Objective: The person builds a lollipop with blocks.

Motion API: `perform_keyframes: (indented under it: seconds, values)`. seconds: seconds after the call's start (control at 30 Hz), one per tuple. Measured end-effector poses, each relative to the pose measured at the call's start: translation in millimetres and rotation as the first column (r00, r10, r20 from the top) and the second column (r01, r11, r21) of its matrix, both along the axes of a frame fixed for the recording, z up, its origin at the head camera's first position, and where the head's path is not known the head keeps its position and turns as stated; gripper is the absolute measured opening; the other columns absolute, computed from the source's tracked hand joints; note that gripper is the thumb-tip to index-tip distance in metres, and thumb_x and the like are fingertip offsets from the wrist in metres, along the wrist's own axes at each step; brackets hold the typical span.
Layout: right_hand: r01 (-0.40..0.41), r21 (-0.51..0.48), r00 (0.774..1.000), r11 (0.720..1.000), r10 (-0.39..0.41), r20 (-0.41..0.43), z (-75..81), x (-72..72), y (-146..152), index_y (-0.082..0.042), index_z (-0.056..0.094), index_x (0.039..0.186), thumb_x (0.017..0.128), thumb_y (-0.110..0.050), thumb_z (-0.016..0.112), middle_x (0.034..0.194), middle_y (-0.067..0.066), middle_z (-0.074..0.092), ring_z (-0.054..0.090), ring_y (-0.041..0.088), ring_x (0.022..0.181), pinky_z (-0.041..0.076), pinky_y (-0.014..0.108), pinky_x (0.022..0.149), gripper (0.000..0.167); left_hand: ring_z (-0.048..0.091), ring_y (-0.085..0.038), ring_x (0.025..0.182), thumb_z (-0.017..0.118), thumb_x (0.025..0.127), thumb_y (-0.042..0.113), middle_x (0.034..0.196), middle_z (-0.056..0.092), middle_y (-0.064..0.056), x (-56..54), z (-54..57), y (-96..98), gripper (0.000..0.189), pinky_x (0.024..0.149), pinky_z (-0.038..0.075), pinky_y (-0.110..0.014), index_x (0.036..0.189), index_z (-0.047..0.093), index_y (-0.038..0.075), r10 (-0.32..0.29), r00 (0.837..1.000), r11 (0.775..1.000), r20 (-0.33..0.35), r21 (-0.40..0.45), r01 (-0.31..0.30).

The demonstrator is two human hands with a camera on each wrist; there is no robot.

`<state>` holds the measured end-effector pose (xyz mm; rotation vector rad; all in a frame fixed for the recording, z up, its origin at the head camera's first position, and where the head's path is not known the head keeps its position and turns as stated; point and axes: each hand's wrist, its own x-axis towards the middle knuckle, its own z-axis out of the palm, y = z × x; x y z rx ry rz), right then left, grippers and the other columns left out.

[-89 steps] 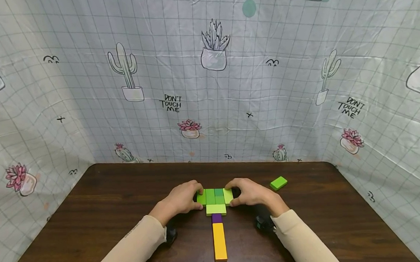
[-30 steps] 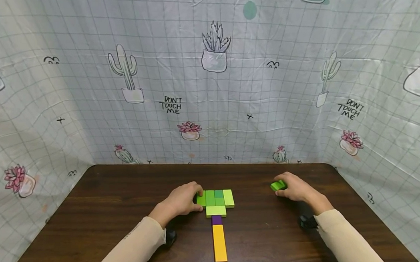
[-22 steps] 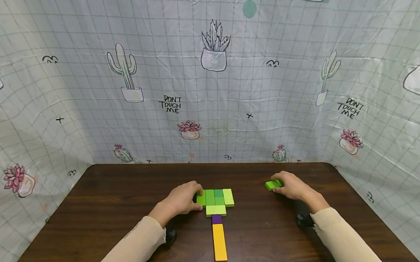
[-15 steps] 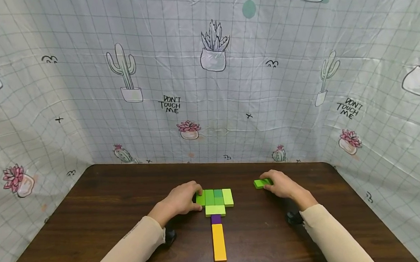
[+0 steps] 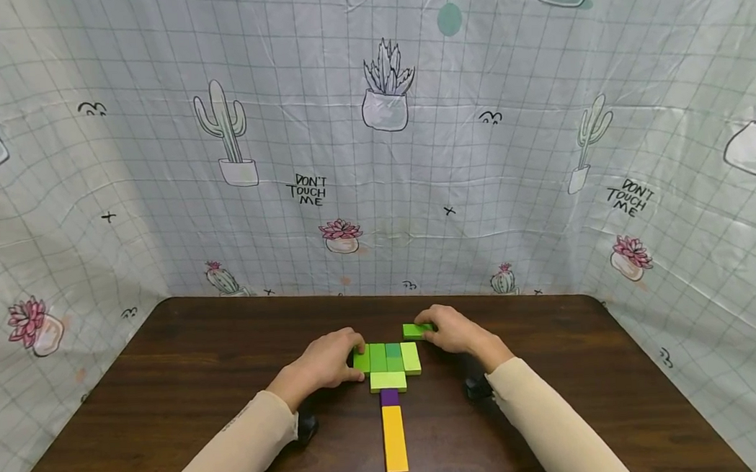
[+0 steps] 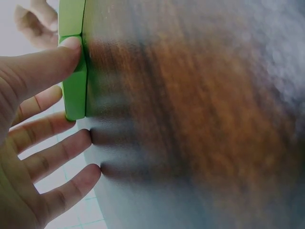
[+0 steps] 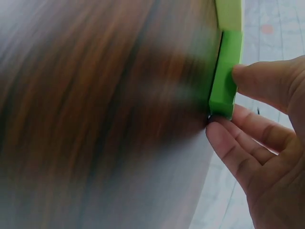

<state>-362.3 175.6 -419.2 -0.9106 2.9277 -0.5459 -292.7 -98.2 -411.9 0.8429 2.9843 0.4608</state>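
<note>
My right hand [image 5: 451, 329] pinches a bright green block [image 5: 413, 331] between thumb and fingers, just behind the right end of a row of blocks. In the right wrist view the thumb presses one side of that green block [image 7: 228, 62], fingertips at its far end. My left hand [image 5: 328, 358] pinches the row's leftmost green block [image 5: 363, 363], thumb in front and index finger behind; its other fingers spread in the left wrist view. Beside it lie another green block [image 5: 377, 357], a teal-and-green piece [image 5: 393, 350] and a lime block [image 5: 410, 358].
In front of the row lies a lime block [image 5: 387, 381] set crosswise. A purple block [image 5: 389, 398] and a long yellow-orange bar [image 5: 395, 441] continue toward the front of the dark wooden table [image 5: 227, 324]. A cactus-print curtain [image 5: 279, 112] surrounds the back and sides.
My right hand let go of the row's right end, took the loose green block at the right and brought it left to behind the row. My left hand stayed at the row's left end.
</note>
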Motion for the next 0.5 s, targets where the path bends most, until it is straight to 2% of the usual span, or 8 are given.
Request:
perform_keyframes:
  seconds: [0.5]
  values:
    - [-0.036,-0.017,0.999,0.999,0.036,0.027,0.4,-1.9,-43,-0.005,0.066,0.117,0.093,-0.010,0.061,0.113,0.010,0.063,0.058,0.025,0.104,0.048,0.040,0.087,0.025,0.055,-0.018,0.086,0.079,0.079,0.034,0.101,0.056,-0.001,-1.5,-1.6,-0.8,0.038,0.077,0.049,-0.036,0.105,0.063,0.012,0.001,1.000,1.000,0.013,0.002,-0.001]
